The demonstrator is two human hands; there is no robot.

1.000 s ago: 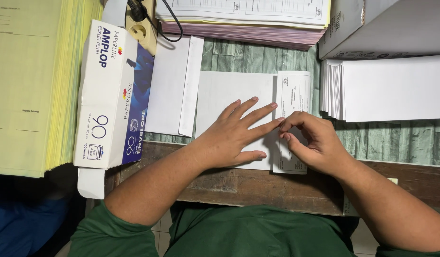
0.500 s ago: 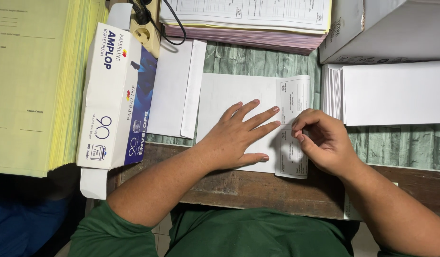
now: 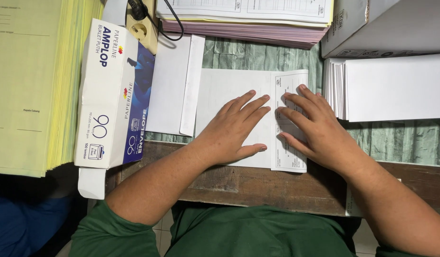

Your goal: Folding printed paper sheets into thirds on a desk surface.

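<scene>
At centre frame, my left hand (image 3: 232, 133) lies flat and open on the folded white sheet (image 3: 229, 85), gripping nothing. Right hand (image 3: 315, 131), also spread and empty, presses the printed flap (image 3: 290, 81); I'd judge firm, even strokes along the fold make a sharp crease.

Yellow paper stack (image 3: 25, 85) cut off left.

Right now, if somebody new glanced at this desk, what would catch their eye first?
Two bare hands pressed flat at the centre: the left hand on a folded white sheet, the right hand on its printed flap. To the left lies a blue and white envelope box beside a tall stack of yellow paper.
</scene>
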